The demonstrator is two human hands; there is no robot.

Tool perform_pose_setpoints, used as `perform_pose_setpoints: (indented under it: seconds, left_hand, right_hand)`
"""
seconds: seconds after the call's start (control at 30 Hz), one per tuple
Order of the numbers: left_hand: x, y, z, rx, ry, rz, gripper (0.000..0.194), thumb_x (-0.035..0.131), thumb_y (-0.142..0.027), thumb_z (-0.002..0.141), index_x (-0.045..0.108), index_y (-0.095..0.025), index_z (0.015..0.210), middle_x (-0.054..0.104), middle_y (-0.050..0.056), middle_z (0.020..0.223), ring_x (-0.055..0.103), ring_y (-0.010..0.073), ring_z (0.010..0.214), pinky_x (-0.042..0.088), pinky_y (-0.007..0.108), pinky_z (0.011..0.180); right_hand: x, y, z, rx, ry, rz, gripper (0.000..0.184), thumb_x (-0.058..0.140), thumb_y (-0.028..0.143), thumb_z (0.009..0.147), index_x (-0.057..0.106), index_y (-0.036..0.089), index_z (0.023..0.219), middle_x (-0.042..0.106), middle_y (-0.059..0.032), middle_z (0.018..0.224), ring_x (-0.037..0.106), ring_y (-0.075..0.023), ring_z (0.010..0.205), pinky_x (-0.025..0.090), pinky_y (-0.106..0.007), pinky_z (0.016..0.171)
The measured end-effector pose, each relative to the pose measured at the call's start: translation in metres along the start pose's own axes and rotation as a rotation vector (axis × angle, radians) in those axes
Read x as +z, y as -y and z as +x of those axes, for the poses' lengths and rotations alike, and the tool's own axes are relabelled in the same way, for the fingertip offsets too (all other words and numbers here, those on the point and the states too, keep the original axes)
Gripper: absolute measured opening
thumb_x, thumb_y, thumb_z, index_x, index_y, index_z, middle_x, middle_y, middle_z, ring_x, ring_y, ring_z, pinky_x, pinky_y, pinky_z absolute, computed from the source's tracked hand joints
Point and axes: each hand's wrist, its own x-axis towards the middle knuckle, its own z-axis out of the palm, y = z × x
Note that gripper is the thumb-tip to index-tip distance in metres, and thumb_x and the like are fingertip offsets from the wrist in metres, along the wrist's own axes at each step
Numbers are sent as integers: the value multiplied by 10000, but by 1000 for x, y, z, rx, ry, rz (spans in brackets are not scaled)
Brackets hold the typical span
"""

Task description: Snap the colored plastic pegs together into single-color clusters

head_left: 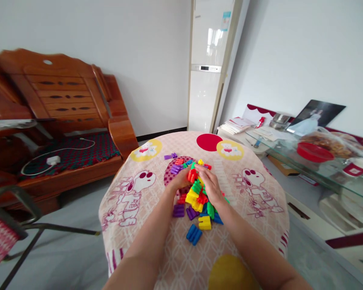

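Observation:
My left hand (182, 181) is closed around a red plastic building block (192, 175), above the far part of a block pile. Close beside it, my right hand (210, 182) has its fingers together and bent over toward the left hand, with a green building block (193, 165) at the fingertips. Its palm side is hidden. Below the hands lie yellow blocks (192, 199), a green block (210, 210) and purple blocks (178, 210). Nearest to me are a yellow block (205, 222) and a blue block (194, 234). Purple blocks (176, 168) also lie beyond my left hand.
The round table has a patterned cloth (133, 241). A wooden bench (63, 92) stands at left, with a folding chair (15, 225) nearer. At right, a glass shelf (290, 161) bears a red bowl (314, 153) and papers. A tall white cabinet unit (204, 96) stands behind.

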Motion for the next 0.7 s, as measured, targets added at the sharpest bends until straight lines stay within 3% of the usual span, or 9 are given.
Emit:
perform_pose_setpoints:
  seconds: [0.1,0.17,0.3,0.4,0.5,0.63,0.7]
  left_hand:
    - [-24,-2,-1,-97,56,72,757,737,-192,643,578,-214,1382,659,100,1336,634,291,1190,477,447,1060]
    - [-38,-1,-2,-184,28,112,680,700,-147,649,633,-214,1322,713,82,1238,695,276,1054,546,405,946]
    - [-48,4,-3,-245,-278,178,434,601,-178,777,711,-164,1196,760,83,1066,718,219,911,560,324,857]
    - [-43,11,-3,-297,-465,191,334,576,-223,821,743,-153,1101,767,79,1003,708,201,872,551,308,837]
    - [-36,19,-4,-347,-535,177,304,571,-237,828,755,-144,1051,771,77,947,702,204,841,549,311,805]
    - [-31,27,-6,-392,-541,133,286,580,-244,817,759,-161,1024,772,60,917,706,205,838,552,309,790]
    - [-30,25,-6,-399,-565,88,290,574,-250,816,756,-166,1026,768,52,891,705,199,821,557,299,768]
  right_hand:
    - [-15,-1,5,19,-61,86,450,526,553,942,698,227,1202,676,-90,1301,628,-255,1202,491,-417,1047]
    - [-33,-7,14,16,-160,71,447,552,541,922,708,197,1161,722,-116,1200,673,-267,1113,525,-427,990]
    - [-71,-21,36,61,-266,-65,401,630,494,837,731,173,1055,774,-113,957,717,-269,943,562,-408,875]
    - [-79,-27,46,176,-127,-201,318,666,464,770,747,173,868,755,-74,765,704,-235,749,559,-348,715]
    - [-65,-30,47,249,108,-343,251,690,429,741,724,181,717,697,-29,634,637,-180,614,492,-284,590]
    - [-39,-34,43,200,318,-422,197,774,326,666,735,207,818,634,29,605,561,-130,566,422,-242,542]
    - [-34,-37,42,204,367,-359,224,781,314,662,728,207,852,614,37,610,545,-121,559,413,-236,533]
